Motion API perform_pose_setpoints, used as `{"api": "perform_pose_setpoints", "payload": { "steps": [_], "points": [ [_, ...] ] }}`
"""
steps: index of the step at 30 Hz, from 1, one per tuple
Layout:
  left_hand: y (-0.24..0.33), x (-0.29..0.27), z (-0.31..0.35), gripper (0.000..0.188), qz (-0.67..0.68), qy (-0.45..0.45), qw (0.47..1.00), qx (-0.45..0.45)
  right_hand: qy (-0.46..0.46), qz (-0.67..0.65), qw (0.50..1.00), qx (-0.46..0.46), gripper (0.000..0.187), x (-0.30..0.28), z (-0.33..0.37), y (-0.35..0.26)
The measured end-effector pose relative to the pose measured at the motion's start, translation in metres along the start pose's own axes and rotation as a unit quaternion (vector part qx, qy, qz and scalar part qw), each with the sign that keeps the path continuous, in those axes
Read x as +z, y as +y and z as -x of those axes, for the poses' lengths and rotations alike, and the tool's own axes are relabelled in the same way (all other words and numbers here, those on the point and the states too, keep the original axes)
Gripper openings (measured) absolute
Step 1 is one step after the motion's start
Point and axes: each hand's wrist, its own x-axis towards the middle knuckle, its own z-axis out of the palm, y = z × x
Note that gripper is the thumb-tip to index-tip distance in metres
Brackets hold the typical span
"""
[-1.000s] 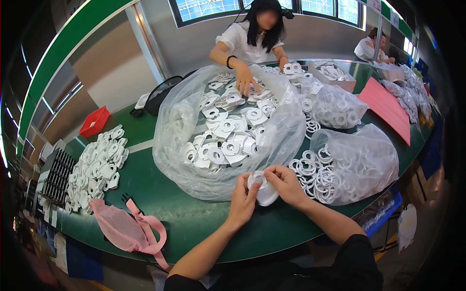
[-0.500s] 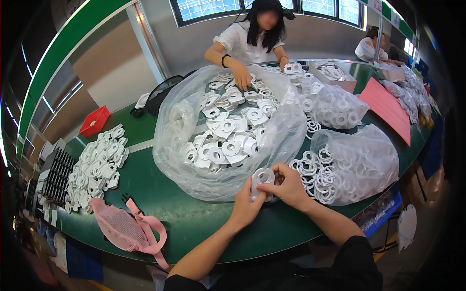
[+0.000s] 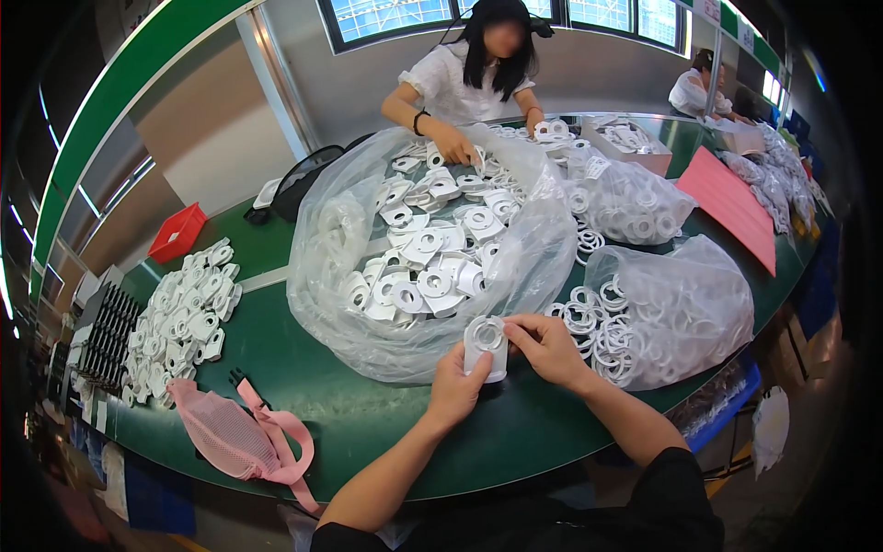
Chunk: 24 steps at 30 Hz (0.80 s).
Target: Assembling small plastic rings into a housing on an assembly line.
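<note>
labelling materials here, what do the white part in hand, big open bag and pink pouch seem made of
White part: probably smooth moulded plastic, slightly glossy, by its even colour and soft highlights.
Open bag: thin translucent plastic film, by its wrinkles and see-through sides.
Pink pouch: likely matt fabric mesh, by its netted face.

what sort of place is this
Likely a factory assembly or sorting workshop: a long green worktable, a big open plastic bag heaped with similar white parts, and a co-worker across the table with a hand among them.
</note>
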Motion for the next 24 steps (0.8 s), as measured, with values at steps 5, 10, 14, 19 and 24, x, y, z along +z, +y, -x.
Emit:
{"api": "perform_pose_setpoints", "payload": {
  "steps": [5,10,14,19,24],
  "points": [
    [0.014,-0.02,-0.012,0.021,0.064,0.15,0.987,0.004,0.064,0.168,0.974,-0.137,0.02,-0.015,-0.003,-0.013],
    [0.086,-0.131,-0.043,0.025,0.276,0.36,0.863,0.222,0.179,0.241,0.944,-0.139,0.015,-0.059,-0.009,-0.022],
    [0.126,-0.206,-0.036,0.045,0.254,0.487,0.759,0.351,0.193,0.314,0.922,-0.116,0.018,-0.072,-0.008,-0.023],
    [0.113,-0.186,-0.029,0.041,0.132,0.433,0.845,0.287,0.12,0.42,0.897,-0.068,0.021,-0.076,-0.004,-0.01],
    [0.079,-0.111,-0.05,0.029,-0.208,0.251,0.933,0.155,0.063,0.487,0.868,-0.067,0.031,-0.073,-0.003,0.001]
  ]
}}
